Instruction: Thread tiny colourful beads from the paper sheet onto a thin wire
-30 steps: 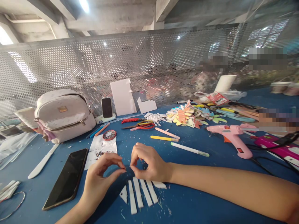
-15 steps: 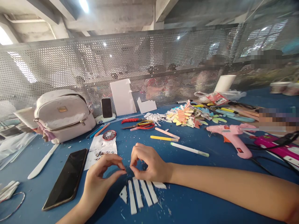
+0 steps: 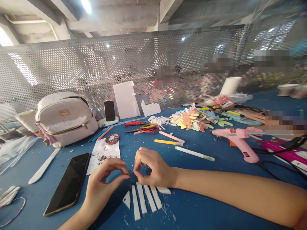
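Neither hand shows a clear shift since the earlier frames, and the white strips (image 3: 141,198) lie as before. Left hand (image 3: 102,183): thumb and index finger bent toward each other, tips close together; whether they pinch a small item cannot be told. Right hand (image 3: 158,167): thumb and index finger curled into a ring, tips close together just beside the left fingertips; any item between them cannot be made out.

Four strips lie side by side on the blue tabletop (image 3: 192,217), directly below the hands in view. A white triangular piece (image 3: 127,200) lies to their left; another white piece (image 3: 165,190) lies to their right, near the right wrist.

A black smartphone (image 3: 68,185) lies left of the left hand. Beyond that hand, a paper sheet (image 3: 97,150) carries a red-rimmed round dish (image 3: 112,138). Yellow pen (image 3: 168,141) and white marker (image 3: 195,153) lie beyond the right hand. Pink glue gun (image 3: 242,142) rests farther right.
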